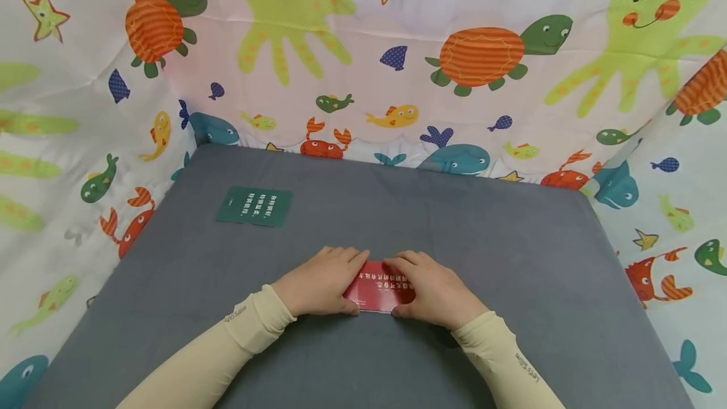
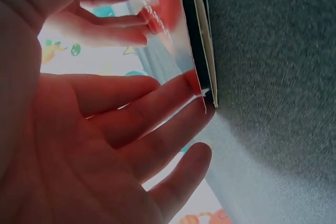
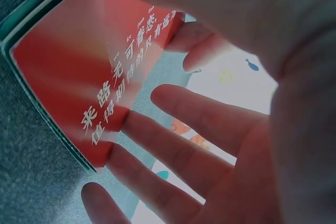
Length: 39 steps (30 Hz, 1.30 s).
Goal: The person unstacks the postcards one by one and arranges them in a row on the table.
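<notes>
A small stack of cards [image 1: 376,284], glossy red with white printed characters on top, lies low over the grey surface in front of me. My left hand [image 1: 325,279] holds its left end, thumb at the near edge and fingers at the far edge. At the right end my right hand [image 1: 434,289] grips it the same way, its fingers covering part of the print. Dark green and pale edges of more cards show beneath the red top card [image 3: 79,72] in the right wrist view. The left wrist view shows fingertips [image 2: 197,111] right at the stack's corner.
A dark green card [image 1: 254,206] with white characters lies flat at the back left of the grey table [image 1: 511,257]. A white curtain [image 1: 363,36] printed with sea animals stands around the back and both sides.
</notes>
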Each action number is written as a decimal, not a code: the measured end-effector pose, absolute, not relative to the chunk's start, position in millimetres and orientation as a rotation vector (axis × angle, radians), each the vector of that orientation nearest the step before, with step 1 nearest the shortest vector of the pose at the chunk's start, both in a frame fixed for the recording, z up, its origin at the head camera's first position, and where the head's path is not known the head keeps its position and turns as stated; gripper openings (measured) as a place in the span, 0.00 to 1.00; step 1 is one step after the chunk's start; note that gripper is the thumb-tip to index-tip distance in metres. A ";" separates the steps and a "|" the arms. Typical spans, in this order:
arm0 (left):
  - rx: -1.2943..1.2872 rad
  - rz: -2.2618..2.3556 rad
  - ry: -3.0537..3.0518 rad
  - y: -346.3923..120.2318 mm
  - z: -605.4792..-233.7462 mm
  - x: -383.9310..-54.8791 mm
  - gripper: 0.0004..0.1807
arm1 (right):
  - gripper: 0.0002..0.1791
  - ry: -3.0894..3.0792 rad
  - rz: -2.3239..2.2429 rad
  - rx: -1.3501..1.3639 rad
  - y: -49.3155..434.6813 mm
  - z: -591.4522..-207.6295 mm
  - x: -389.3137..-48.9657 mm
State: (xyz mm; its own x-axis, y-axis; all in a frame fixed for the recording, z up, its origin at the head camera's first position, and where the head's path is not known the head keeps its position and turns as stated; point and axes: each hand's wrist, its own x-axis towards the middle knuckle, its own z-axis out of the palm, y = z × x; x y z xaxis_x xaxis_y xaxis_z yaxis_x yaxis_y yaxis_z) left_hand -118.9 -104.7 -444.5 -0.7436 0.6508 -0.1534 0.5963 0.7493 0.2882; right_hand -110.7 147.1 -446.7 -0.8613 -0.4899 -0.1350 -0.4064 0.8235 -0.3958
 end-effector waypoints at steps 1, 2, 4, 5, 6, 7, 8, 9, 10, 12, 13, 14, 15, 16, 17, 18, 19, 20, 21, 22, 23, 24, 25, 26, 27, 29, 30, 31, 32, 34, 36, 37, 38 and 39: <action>0.975 0.330 2.701 -105.7 -443.5 -120.4 0.56 | 0.49 2.776 -0.528 -0.694 146.5 -446.0 -111.7; 0.969 0.333 2.698 -106.6 -442.6 -121.9 0.56 | 0.50 2.778 -0.526 -0.698 145.8 -445.4 -112.5; 0.967 0.344 2.694 -108.0 -442.2 -124.9 0.56 | 0.49 2.783 -0.522 -0.705 145.0 -444.4 -113.7; 0.968 0.350 2.690 -108.6 -442.3 -126.3 0.56 | 0.49 2.787 -0.519 -0.708 144.7 -443.9 -114.0; 0.969 0.366 2.685 -109.2 -442.4 -127.7 0.55 | 0.49 2.791 -0.517 -0.709 144.4 -443.4 -114.1; 0.971 0.381 2.680 -110.1 -443.1 -129.1 0.55 | 0.48 2.799 -0.513 -0.713 143.9 -442.9 -114.3; 0.968 0.404 2.673 -111.1 -443.2 -130.5 0.55 | 0.48 2.806 -0.511 -0.716 143.3 -442.6 -114.5; 0.961 0.423 2.669 -112.6 -443.8 -131.9 0.55 | 0.47 2.811 -0.514 -0.722 142.2 -442.4 -115.2; 0.948 0.439 2.666 -114.7 -444.1 -133.2 0.55 | 0.47 2.815 -0.517 -0.730 140.7 -442.4 -116.1; 0.911 0.474 2.664 -120.6 -445.3 -136.0 0.56 | 0.46 2.817 -0.526 -0.756 136.1 -443.1 -119.2; 0.892 0.485 2.665 -124.2 -445.8 -137.5 0.56 | 0.45 2.813 -0.532 -0.770 133.2 -443.6 -121.5; 0.874 0.496 2.666 -127.8 -446.0 -139.4 0.56 | 0.45 2.808 -0.539 -0.781 130.2 -444.3 -124.2; 0.863 0.500 2.671 -131.7 -446.9 -141.7 0.56 | 0.45 2.805 -0.542 -0.794 127.0 -444.9 -127.5; 0.855 0.512 2.672 -135.3 -446.8 -144.7 0.56 | 0.46 2.804 -0.539 -0.802 123.6 -445.2 -131.4; 0.849 0.518 2.676 -139.1 -446.5 -148.3 0.55 | 0.46 2.806 -0.531 -0.811 120.0 -445.1 -135.9; 0.847 0.522 2.682 -142.9 -445.9 -152.5 0.55 | 0.46 2.810 -0.524 -0.821 116.1 -444.8 -141.2; 0.842 0.522 2.687 -146.9 -444.8 -157.2 0.55 | 0.46 2.817 -0.508 -0.830 111.5 -444.2 -147.0; 0.838 0.516 2.697 -151.4 -444.2 -162.4 0.55 | 0.47 2.824 -0.491 -0.839 106.7 -443.4 -153.1; 0.833 0.508 2.705 -156.0 -443.2 -167.7 0.55 | 0.47 2.827 -0.473 -0.846 101.5 -442.4 -159.4; 0.825 0.500 2.712 -160.7 -441.8 -173.1 0.55 | 0.47 2.830 -0.453 -0.855 95.9 -441.8 -166.1; 0.813 0.489 2.720 -165.5 -440.3 -178.4 0.55 | 0.47 2.831 -0.436 -0.865 90.2 -441.5 -172.8; 0.800 0.480 2.726 -170.3 -439.2 -184.2 0.56 | 0.47 2.830 -0.424 -0.874 84.6 -441.6 -179.7; 0.782 0.474 2.731 -175.0 -437.7 -189.7 0.56 | 0.47 2.824 -0.415 -0.874 78.9 -441.7 -186.8; 0.769 0.473 2.738 -179.6 -437.0 -195.5 0.56 | 0.47 2.817 -0.415 -0.873 73.6 -442.2 -193.9; 0.753 0.475 2.742 -183.6 -436.2 -201.4 0.56 | 0.47 2.808 -0.419 -0.868 68.5 -443.1 -201.2; 0.716 0.490 2.740 -190.5 -436.2 -213.2 0.56 | 0.46 2.795 -0.433 -0.844 60.0 -445.2 -215.1; 0.703 0.500 2.736 -193.7 -437.6 -219.0 0.55 | 0.46 2.787 -0.440 -0.827 56.3 -446.2 -221.2; 0.688 0.511 2.731 -196.5 -438.8 -224.1 0.55 | 0.46 2.778 -0.446 -0.810 52.8 -447.3 -226.8; 0.677 0.518 2.728 -199.3 -440.9 -229.1 0.54 | 0.46 2.772 -0.450 -0.800 49.8 -448.5 -231.8; 0.655 0.528 2.718 -203.7 -443.8 -237.1 0.54 | 0.46 2.765 -0.444 -0.784 44.5 -450.6 -239.7; 0.643 0.531 2.720 -208.2 -445.7 -243.4 0.54 | 0.46 2.763 -0.424 -0.794 39.0 -452.3 -246.2; 0.633 0.530 2.722 -210.4 -445.6 -245.9 0.55 | 0.45 2.765 -0.415 -0.801 36.2 -453.0 -249.2; 0.628 0.528 2.724 -212.7 -445.6 -248.1 0.55 | 0.45 2.766 -0.408 -0.809 33.3 -453.4 -251.8; 0.626 0.526 2.725 -214.9 -444.9 -249.8 0.55 | 0.45 2.768 -0.398 -0.816 30.5 -453.8 -254.3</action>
